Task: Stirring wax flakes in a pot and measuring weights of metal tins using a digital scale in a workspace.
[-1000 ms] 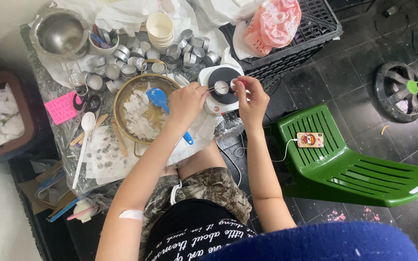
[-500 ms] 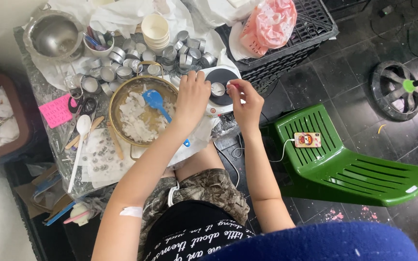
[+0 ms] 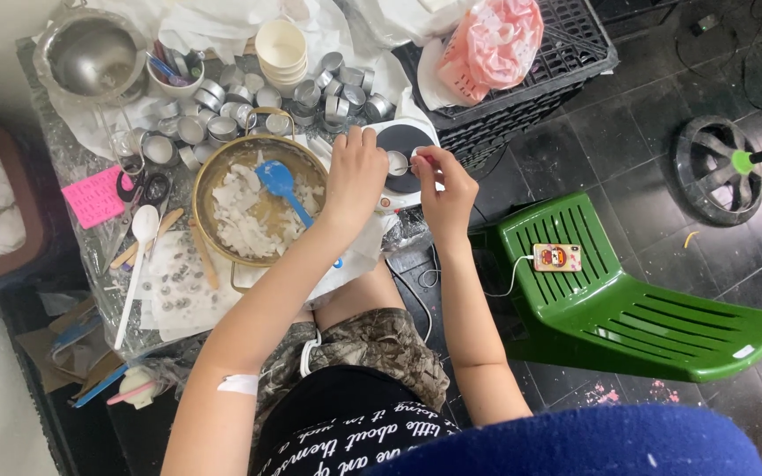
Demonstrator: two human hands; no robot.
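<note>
A small metal cup (image 3: 397, 162) was held on the round black hot plate (image 3: 401, 144) by the closed left hand (image 3: 356, 174), while a thin wick, barely visible, was pinched just right of it by the right hand (image 3: 445, 182).

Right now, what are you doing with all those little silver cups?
A person sits at a crowded table. The left hand steadies a small silver cup on a round black-topped plate, while the right hand pinches something thin at the cup's rim. Beside them, a brass bowl holds white flakes and a blue spoon. More silver cups lie behind.
</note>
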